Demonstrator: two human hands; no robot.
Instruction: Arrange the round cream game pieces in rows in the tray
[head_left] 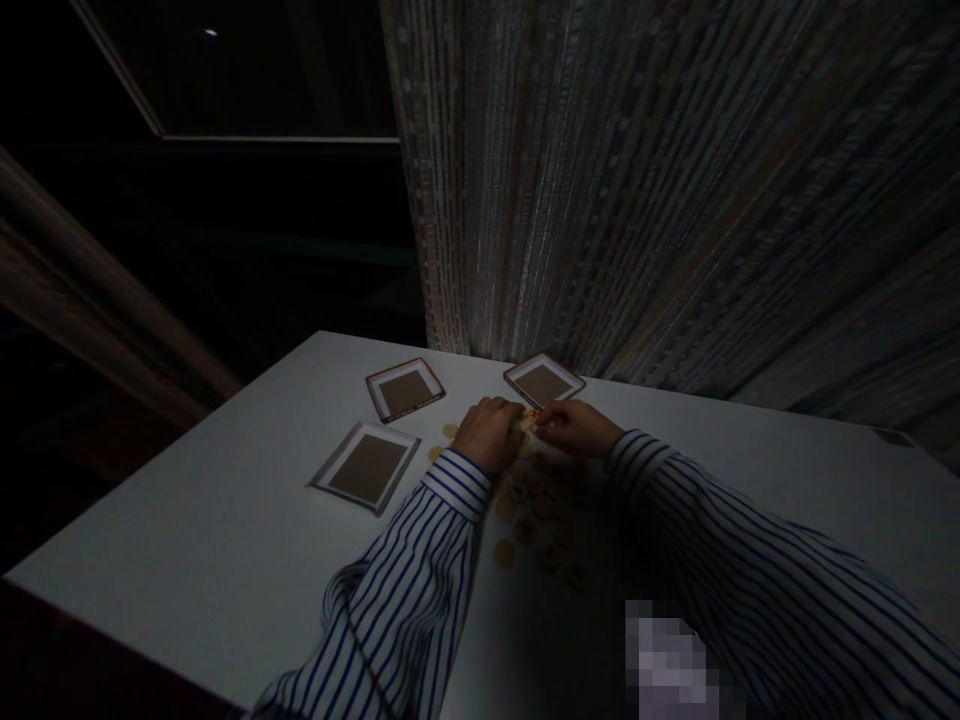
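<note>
My left hand point(489, 435) and my right hand point(577, 428) meet over the far middle of the white table. Between their fingertips is a small pale yellow piece with red marks point(529, 417), apparently one of the round discs; the fingers partly cover it. Both hands are closed on it, the right in a pinch. Several round, wooden-looking discs point(504, 554) lie scattered below my hands, some bearing dark marks. Two plain pale discs point(450, 431) rest just left of my left hand. The shadow of my arms makes the nearer discs hard to make out.
Three shallow box-like trays with brown bottoms lie around the discs: a grey-rimmed one point(367, 468) at the left, a brown-rimmed one point(406, 390) behind it, and another point(544, 381) beyond my hands. A string curtain point(510, 200) hangs along the white table's point(187, 520) far edge.
</note>
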